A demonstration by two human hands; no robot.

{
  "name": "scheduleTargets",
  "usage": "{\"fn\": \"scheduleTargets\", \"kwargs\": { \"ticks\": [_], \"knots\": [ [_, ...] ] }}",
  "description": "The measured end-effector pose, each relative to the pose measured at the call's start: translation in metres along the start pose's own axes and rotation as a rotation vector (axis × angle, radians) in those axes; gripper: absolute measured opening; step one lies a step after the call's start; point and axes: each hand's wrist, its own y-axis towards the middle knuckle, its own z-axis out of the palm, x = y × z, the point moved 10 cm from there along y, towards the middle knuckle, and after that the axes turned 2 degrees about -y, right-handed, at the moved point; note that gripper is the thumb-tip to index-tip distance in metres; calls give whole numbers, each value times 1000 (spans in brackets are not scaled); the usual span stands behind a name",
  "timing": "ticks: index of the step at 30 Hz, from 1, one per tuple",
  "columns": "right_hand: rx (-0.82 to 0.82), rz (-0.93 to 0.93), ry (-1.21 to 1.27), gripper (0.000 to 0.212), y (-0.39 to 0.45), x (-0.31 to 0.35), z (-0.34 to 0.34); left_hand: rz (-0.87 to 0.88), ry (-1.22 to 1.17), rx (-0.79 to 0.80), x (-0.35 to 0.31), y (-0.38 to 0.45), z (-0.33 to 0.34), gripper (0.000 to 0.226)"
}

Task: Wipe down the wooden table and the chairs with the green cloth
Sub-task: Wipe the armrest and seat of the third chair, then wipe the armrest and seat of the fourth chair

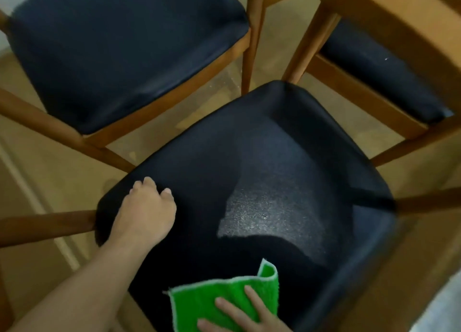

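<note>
Left edge: a wooden armrest (47, 223) of the near chair, a round rail running in from the frame edge to the seat's left corner. Left hand (147, 214): bare forearm entering from the lower left, fingers curled over the left front corner of the near chair seat (274, 157), gripping the cushion edge; it holds nothing else. Upper left: a second chair (124, 50) with a dark upholstered seat in a light wooden frame, standing just beyond the near chair on the tan floor (50, 177). Centre: the near chair seat, dark padded upholstery, with a pale, speckled, glossy patch near its middle and darker areas around it. Lower centre: the green cloth (224, 299), bright green with a pale stitched border, lying on the front part of the near seat, its upper right corner curled up. Right hand (245, 318): at the bottom edge, partly cut off, fingers spread flat and pressing down on the green cloth, not clenched around it. Upper right: a third chair (389, 65), wooden frame with a curved rail above and a dark seat beneath.
</note>
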Motion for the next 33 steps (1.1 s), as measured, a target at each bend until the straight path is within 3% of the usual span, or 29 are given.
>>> {"fn": "scheduleTargets", "kwargs": {
  "ticks": [1,3,5,6,9,10,13,18,22,26,29,33],
  "knots": [
    [10,-22,-77,65,-10,-7,7,-3,10,18,-2,-5,3,55],
    [189,-77,-128,65,-30,-29,20,43,52,40,-13,-18,12,59],
    [326,-235,-18,63,-49,-36,29,145,101,34,-29,-35,26,63],
    [382,-296,84,75,-57,-39,30,199,123,26,-38,-47,34,64],
    [485,-20,306,128,-63,-86,27,351,178,48,-59,-86,67,66],
    [449,88,339,135,-62,-104,25,365,169,86,-61,-97,80,67],
    [458,341,423,119,-71,-142,26,347,151,171,-57,-123,103,69],
    [354,576,704,78,-55,-164,-6,331,89,270,-55,-146,98,64],
    [222,588,950,59,-48,-153,-66,309,-250,288,-74,-162,50,28],
    [30,625,1187,51,-65,-157,-141,159,-596,291,-89,-180,-1,19],
    [-63,671,1197,40,-84,-172,-185,166,-616,223,-104,-195,-39,17],
    [-107,729,1218,30,-112,-195,-232,335,-539,176,-141,-223,-86,27]
  ]
}}
